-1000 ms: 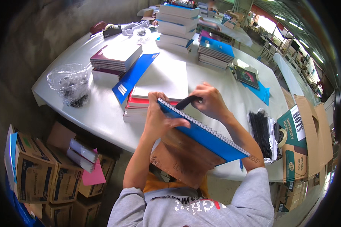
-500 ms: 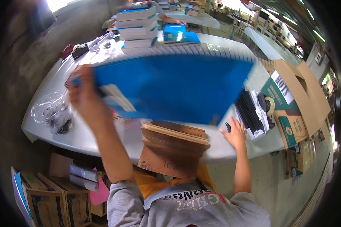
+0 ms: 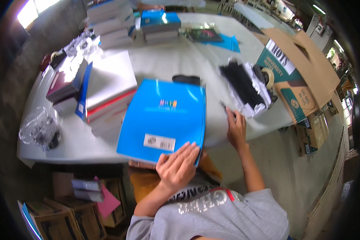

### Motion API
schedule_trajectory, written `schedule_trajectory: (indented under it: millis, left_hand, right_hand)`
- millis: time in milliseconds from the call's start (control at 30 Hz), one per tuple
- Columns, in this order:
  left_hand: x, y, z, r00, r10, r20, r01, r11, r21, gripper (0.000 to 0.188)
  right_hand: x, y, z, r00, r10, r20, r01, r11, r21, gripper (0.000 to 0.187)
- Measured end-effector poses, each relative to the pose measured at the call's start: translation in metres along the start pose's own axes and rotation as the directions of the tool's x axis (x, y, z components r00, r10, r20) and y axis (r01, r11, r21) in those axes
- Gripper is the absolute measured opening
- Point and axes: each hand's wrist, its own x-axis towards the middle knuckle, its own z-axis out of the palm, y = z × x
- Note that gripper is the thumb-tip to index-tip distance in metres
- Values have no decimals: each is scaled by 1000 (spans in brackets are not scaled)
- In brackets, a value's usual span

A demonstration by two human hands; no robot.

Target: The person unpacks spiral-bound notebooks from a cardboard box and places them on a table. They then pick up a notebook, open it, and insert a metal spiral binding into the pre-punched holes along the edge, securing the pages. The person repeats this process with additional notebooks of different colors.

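1. Blue notebook [image 3: 163, 120] lies flat, cover up, at the near edge of the white table [image 3: 180, 60], its lower edge overhanging toward the person; a white label sits near that edge.
2. Left hand [image 3: 178, 166] rests spread and flat on the notebook's near right corner, fingers splayed, pressing down rather than gripping. Right hand [image 3: 236, 128] is well apart from it, at the table edge to the right, fingers loosely curled around a small dark object (too small to tell what it is, and I cannot tell how firmly it is held).
3. Just left of the notebook stands a stack of notebooks [image 3: 108, 96] with red and white edges, and more stacks [image 3: 160, 26] sit at the far side. A small black item [image 3: 186, 79] lies just beyond the notebook's top edge.
4. To the right, a bundle of black strips on white wrapping [image 3: 244, 86] lies near the right hand, with a tape roll [image 3: 268, 77] and an open cardboard box [image 3: 296, 72] past it. A clear plastic bag [image 3: 40, 128] sits at the table's left end.
5. Doing this well, as I judge it: keep the left palm flat so the overhanging notebook does not tip or slide, square it to the table edge, and keep the right hand's work clear of the glossy cover.
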Motion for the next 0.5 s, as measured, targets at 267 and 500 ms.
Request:
schedule_trajectory:
  millis: [267, 500]
  left_hand:
    - [-3, -2, 9, 994, -37, -101, 37, 999, -3, 28]
    - [1, 0, 12, 997, -11, -74, 11, 1000, -7, 47]
  right_hand:
    - [-25, -95, -126, 999, -8, -31, 26, 750, 661, 35]
    - [-49, -113, -138, 993, -114, -42, 117, 806, 580, 37]
